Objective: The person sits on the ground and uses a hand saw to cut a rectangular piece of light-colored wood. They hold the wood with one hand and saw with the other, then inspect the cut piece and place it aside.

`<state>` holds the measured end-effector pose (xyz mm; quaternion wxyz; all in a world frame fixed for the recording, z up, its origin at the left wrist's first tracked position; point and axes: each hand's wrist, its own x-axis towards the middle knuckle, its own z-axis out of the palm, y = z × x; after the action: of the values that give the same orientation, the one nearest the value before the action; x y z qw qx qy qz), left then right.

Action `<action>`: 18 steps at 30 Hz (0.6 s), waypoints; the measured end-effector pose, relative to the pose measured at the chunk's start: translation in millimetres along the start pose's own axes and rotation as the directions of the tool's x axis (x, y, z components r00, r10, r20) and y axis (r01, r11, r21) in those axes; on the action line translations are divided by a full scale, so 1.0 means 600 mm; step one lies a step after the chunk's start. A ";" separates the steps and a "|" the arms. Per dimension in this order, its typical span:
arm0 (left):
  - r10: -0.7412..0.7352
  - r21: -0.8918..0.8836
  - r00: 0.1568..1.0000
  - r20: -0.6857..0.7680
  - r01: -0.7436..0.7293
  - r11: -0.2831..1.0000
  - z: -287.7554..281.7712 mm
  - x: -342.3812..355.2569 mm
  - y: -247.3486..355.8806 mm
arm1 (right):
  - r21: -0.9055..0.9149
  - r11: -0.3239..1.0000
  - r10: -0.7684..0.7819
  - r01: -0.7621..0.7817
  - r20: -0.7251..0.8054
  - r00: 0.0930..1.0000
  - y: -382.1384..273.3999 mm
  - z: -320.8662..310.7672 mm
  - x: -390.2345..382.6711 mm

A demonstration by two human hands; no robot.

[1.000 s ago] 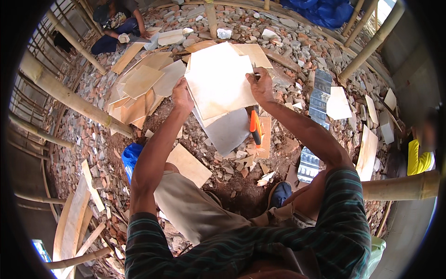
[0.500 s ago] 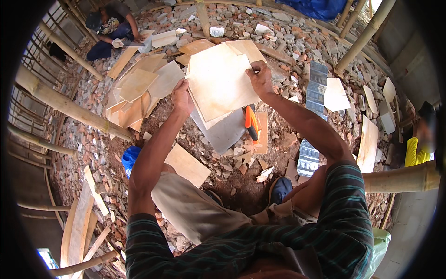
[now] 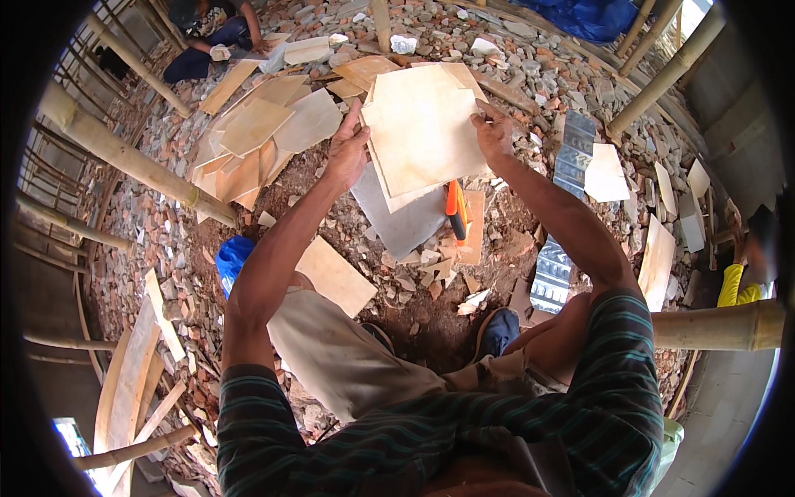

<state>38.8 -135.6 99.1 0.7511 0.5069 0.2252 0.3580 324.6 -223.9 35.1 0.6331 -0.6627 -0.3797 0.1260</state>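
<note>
Two stacked beige tiles (image 3: 426, 132) are held up in front of me, the upper one with a clipped corner and brightly lit. My left hand (image 3: 348, 147) grips their left edge, thumb on the near face. At the right edge, my right hand (image 3: 493, 132) closes its fingers on the upper tile. Below the tiles, a grey sheet (image 3: 406, 222) lies on the ground, partly covered by them. Beside it is an orange and black tool (image 3: 456, 211), its exact kind unclear. An orange-brown tile piece (image 3: 474, 232) lies under that tool.
Broken tiles (image 3: 257, 124) are heaped at the left; another tile (image 3: 335, 277) lies by my knee. Patterned dark strips (image 3: 573, 153) lie right. Bamboo poles (image 3: 141, 161) stand around brick rubble (image 3: 306, 50). One person (image 3: 219, 37) crouches far left, another in a yellow sleeve (image 3: 737, 286) sits right.
Both hands and the held tiles have shifted right and slightly up in view, the tiles turning a little. My left hand's fingers have shifted along the edge.
</note>
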 end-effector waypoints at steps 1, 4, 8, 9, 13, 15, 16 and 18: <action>0.008 0.012 1.000 0.000 -0.008 1.000 0.000 -0.002 0.001 | -0.024 0.999 0.022 -0.022 -0.006 1.000 0.003 0.000 0.000; 0.059 0.049 0.997 0.040 -0.061 0.997 -0.001 -0.003 0.001 | 0.014 0.996 -0.085 0.085 0.004 0.996 0.009 0.003 0.000; 0.089 0.105 0.996 0.020 -0.091 0.990 -0.002 0.001 -0.002 | 0.030 0.995 -0.093 0.093 0.007 0.996 0.006 0.003 -0.001; 0.091 0.108 0.996 0.006 -0.092 0.990 -0.001 0.002 -0.003 | 0.005 0.997 -0.083 0.083 0.005 0.997 0.004 0.001 -0.002; 0.133 0.047 0.991 -0.009 -0.133 0.990 0.009 0.003 -0.010 | -0.099 0.988 -0.124 0.120 -0.034 0.992 -0.005 -0.009 -0.002; 0.176 0.103 0.984 0.003 -0.175 0.979 0.015 0.005 -0.012 | -0.010 0.998 -0.069 0.069 -0.011 0.998 -0.006 -0.013 -0.002; 0.179 0.121 0.984 -0.003 -0.178 0.977 0.017 0.005 -0.014 | 0.034 0.999 -0.040 0.040 0.002 0.999 -0.005 -0.015 -0.001; 0.205 0.127 0.979 -0.009 -0.202 0.971 0.020 0.005 -0.017 | 0.018 0.999 -0.046 0.046 -0.007 0.999 -0.001 -0.015 0.000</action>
<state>52.2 -142.6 94.4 0.6746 0.5695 0.2026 0.4237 330.2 -230.8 37.4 0.6431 -0.6483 -0.3916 0.1129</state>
